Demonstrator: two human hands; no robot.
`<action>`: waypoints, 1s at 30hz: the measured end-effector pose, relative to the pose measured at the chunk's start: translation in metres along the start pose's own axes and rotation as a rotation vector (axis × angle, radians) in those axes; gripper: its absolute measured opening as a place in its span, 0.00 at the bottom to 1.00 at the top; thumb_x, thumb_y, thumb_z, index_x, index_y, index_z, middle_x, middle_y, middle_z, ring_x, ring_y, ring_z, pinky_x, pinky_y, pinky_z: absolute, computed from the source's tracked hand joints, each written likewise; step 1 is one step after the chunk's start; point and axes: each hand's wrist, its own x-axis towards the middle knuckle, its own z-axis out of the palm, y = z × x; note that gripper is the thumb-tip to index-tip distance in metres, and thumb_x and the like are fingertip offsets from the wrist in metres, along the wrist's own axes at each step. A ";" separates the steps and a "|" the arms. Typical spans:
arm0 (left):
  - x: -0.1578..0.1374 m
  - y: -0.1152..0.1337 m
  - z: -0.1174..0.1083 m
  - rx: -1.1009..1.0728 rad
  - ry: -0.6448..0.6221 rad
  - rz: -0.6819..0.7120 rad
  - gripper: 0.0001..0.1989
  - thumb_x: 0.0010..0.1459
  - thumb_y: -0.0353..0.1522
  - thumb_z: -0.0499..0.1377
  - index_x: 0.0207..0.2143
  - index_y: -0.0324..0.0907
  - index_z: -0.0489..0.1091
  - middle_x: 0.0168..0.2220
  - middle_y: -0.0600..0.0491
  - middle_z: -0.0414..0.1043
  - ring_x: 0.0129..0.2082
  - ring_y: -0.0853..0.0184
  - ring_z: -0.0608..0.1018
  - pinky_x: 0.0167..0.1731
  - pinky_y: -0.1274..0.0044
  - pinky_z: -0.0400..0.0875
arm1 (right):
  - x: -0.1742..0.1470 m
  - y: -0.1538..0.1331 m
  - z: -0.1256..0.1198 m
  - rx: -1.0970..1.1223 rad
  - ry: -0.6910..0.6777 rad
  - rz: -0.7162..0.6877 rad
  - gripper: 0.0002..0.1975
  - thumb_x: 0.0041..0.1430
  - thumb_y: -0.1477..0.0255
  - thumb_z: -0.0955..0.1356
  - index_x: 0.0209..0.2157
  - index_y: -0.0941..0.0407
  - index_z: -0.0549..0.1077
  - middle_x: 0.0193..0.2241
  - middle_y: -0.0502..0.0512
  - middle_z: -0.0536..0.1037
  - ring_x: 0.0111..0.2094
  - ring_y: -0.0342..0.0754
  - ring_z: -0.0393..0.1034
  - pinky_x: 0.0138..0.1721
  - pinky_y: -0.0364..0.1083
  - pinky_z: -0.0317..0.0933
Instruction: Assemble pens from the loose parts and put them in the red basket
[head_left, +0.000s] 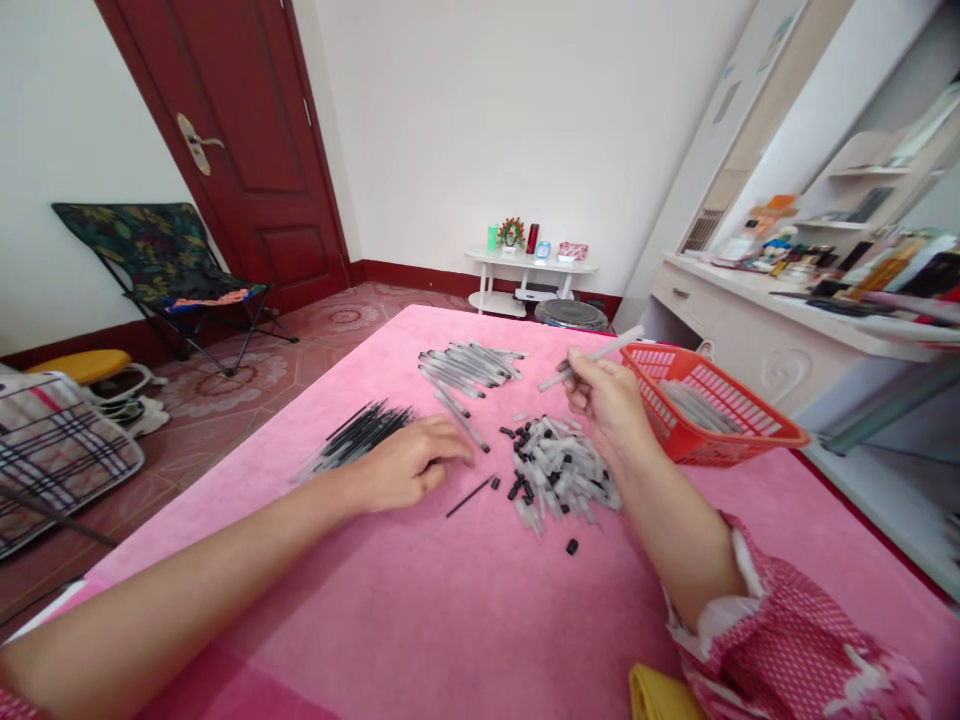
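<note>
Over the pink cloth my right hand (pixel 607 400) pinches a translucent pen barrel (pixel 619 342), which slants up past the fingers. Below that hand lies a heap of pen caps and black end plugs (pixel 559 465). My left hand (pixel 409 462) rests palm down on the cloth, fingers loosely bent and no object visible in them. Beside its fingertips are a pen (pixel 472 430) and a loose black refill (pixel 470 496). A bundle of dark refills (pixel 367 432) lies behind the left wrist. Farther back is a pile of pens (pixel 469 368) with dark ends.
An orange-red basket (pixel 720 445) with clear barrels in it stands at the table's right edge. Yellow fabric (pixel 664 692) shows at the front. Beyond are a folding chair (pixel 165 260), a small white stand (pixel 529 262) and a cluttered dresser (pixel 787 310).
</note>
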 end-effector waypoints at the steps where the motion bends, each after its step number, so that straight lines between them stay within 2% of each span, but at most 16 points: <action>1: -0.004 0.002 -0.001 0.040 -0.013 0.049 0.21 0.50 0.22 0.51 0.45 0.44 0.70 0.48 0.49 0.68 0.49 0.63 0.68 0.51 0.72 0.59 | 0.000 0.000 0.001 -0.001 -0.002 0.003 0.14 0.46 0.63 0.71 0.23 0.61 0.72 0.12 0.46 0.64 0.11 0.33 0.49 0.11 0.37 0.39; 3: -0.007 0.009 0.000 0.118 -0.031 0.095 0.17 0.52 0.27 0.53 0.45 0.44 0.70 0.51 0.48 0.65 0.50 0.62 0.67 0.50 0.71 0.59 | -0.001 0.001 0.002 -0.005 -0.003 0.006 0.14 0.45 0.63 0.71 0.23 0.61 0.72 0.13 0.47 0.65 0.11 0.33 0.50 0.11 0.37 0.39; 4: -0.007 0.012 0.002 0.162 -0.037 0.085 0.14 0.53 0.30 0.54 0.43 0.44 0.71 0.49 0.47 0.66 0.48 0.61 0.67 0.49 0.72 0.60 | -0.001 0.001 0.002 -0.007 -0.001 0.006 0.14 0.45 0.62 0.71 0.23 0.61 0.72 0.13 0.47 0.65 0.11 0.34 0.51 0.10 0.37 0.39; 6: -0.005 0.018 0.007 0.262 -0.047 0.009 0.11 0.53 0.36 0.55 0.36 0.42 0.72 0.40 0.47 0.70 0.41 0.62 0.70 0.44 0.72 0.62 | -0.001 0.000 0.002 -0.014 0.002 0.007 0.15 0.44 0.62 0.71 0.23 0.61 0.71 0.13 0.47 0.65 0.12 0.34 0.51 0.10 0.37 0.40; 9: -0.001 0.024 0.018 0.407 -0.055 -0.165 0.13 0.52 0.41 0.55 0.29 0.41 0.71 0.30 0.48 0.70 0.35 0.61 0.71 0.37 0.72 0.64 | -0.001 0.000 0.001 -0.025 0.003 0.013 0.15 0.45 0.62 0.71 0.23 0.61 0.71 0.13 0.47 0.65 0.12 0.34 0.51 0.11 0.37 0.39; 14: 0.003 0.032 0.029 0.560 -0.084 -0.408 0.12 0.54 0.35 0.50 0.28 0.40 0.71 0.28 0.47 0.73 0.31 0.61 0.75 0.30 0.73 0.65 | -0.001 0.000 0.000 -0.032 0.001 0.009 0.13 0.46 0.63 0.71 0.23 0.60 0.71 0.13 0.46 0.65 0.11 0.34 0.50 0.11 0.38 0.38; 20: 0.005 0.029 0.020 0.650 -0.110 -0.684 0.17 0.56 0.35 0.47 0.31 0.37 0.74 0.30 0.42 0.74 0.33 0.58 0.77 0.31 0.72 0.67 | -0.003 -0.004 0.002 -0.054 -0.008 0.002 0.13 0.47 0.63 0.70 0.23 0.59 0.71 0.13 0.46 0.64 0.12 0.34 0.49 0.12 0.39 0.38; 26: -0.001 0.021 0.006 0.715 -0.119 -0.767 0.17 0.56 0.33 0.47 0.31 0.35 0.74 0.32 0.39 0.75 0.34 0.55 0.77 0.31 0.70 0.68 | -0.003 -0.004 0.003 -0.113 -0.006 -0.006 0.14 0.48 0.61 0.69 0.23 0.60 0.70 0.13 0.46 0.64 0.12 0.34 0.49 0.13 0.39 0.40; 28: 0.000 0.021 0.002 0.728 -0.124 -0.765 0.16 0.56 0.31 0.48 0.31 0.35 0.74 0.32 0.39 0.75 0.33 0.54 0.77 0.31 0.69 0.68 | -0.004 -0.003 0.003 -0.185 -0.051 0.009 0.15 0.48 0.60 0.68 0.24 0.60 0.70 0.13 0.46 0.64 0.12 0.35 0.50 0.13 0.39 0.41; 30: 0.003 0.022 -0.002 0.728 -0.115 -0.743 0.14 0.54 0.30 0.49 0.31 0.34 0.74 0.32 0.38 0.75 0.34 0.53 0.77 0.30 0.68 0.68 | -0.006 -0.002 0.004 -0.316 -0.151 0.049 0.16 0.50 0.59 0.67 0.24 0.60 0.70 0.12 0.46 0.63 0.12 0.35 0.51 0.13 0.38 0.42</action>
